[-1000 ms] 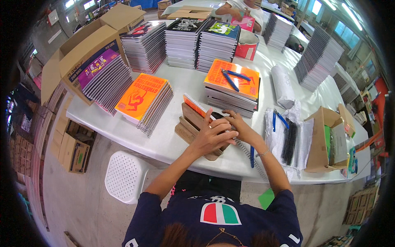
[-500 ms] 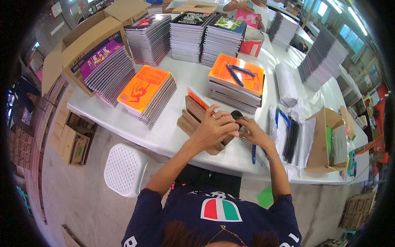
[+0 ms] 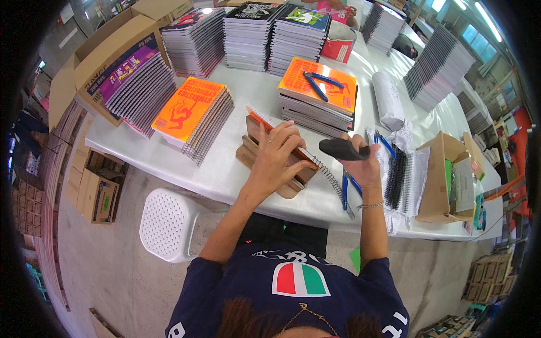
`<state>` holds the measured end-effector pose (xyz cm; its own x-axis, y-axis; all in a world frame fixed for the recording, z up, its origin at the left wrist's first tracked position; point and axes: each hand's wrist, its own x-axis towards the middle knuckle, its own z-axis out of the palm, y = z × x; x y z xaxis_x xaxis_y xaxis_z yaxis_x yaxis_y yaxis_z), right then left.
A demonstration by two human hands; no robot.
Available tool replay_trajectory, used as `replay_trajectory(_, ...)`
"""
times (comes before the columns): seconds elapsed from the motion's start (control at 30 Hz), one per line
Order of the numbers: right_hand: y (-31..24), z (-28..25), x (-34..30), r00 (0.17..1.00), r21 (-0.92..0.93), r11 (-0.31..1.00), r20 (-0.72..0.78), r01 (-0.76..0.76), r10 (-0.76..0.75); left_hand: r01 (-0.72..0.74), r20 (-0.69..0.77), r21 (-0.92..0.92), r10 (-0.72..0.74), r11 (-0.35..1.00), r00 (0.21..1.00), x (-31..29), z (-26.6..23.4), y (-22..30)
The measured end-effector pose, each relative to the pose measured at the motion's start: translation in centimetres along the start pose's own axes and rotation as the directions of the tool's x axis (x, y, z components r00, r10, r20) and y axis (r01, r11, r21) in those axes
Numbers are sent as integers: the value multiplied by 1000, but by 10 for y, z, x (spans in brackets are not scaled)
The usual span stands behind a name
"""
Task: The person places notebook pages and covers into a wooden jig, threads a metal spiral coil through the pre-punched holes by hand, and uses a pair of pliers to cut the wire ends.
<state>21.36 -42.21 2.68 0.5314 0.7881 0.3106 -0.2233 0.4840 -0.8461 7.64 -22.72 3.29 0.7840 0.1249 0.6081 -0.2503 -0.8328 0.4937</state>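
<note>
My left hand (image 3: 276, 155) presses an orange-covered notebook (image 3: 255, 116) into a slotted wooden stand (image 3: 248, 153), its fingers wrapped over the top edge and thumb at the near end. A metal spiral wire (image 3: 333, 181) sticks out of the notebook's near end and curves down over the table. To the right, my right hand (image 3: 363, 164) grips a flat, oblong black piece (image 3: 337, 149), held up off the table; what it is I cannot make out. Close below that hand lies a pair of blue-handled pliers (image 3: 345, 191) beside the wire.
An orange notebook stack (image 3: 189, 112) stands left; another (image 3: 318, 84) carries blue cutters (image 3: 321, 85). Taller notebook stacks (image 3: 246, 42) line the back. At right are black and metal coils (image 3: 399, 180), a white roll (image 3: 387, 101) and an open carton (image 3: 437, 174). A white stool (image 3: 169, 225) stands left below.
My right hand has moved away from the notebook's end, lifting the black piece up and to the right. My left hand stays on the notebook, and more spiral wire now shows.
</note>
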Motion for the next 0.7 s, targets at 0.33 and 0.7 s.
replay_trajectory(0.33, -27, 14, 28, 967, -841, 478, -212, -254, 141, 1, -50, -63, -4, 998, 999, 1, 0, -2)
replay_trajectory(0.7, -32, 61, 24, 1000, -918, 396, -16, -12, -7, 67, 11, -66, -66, 996, 998, -1, -4, 1)
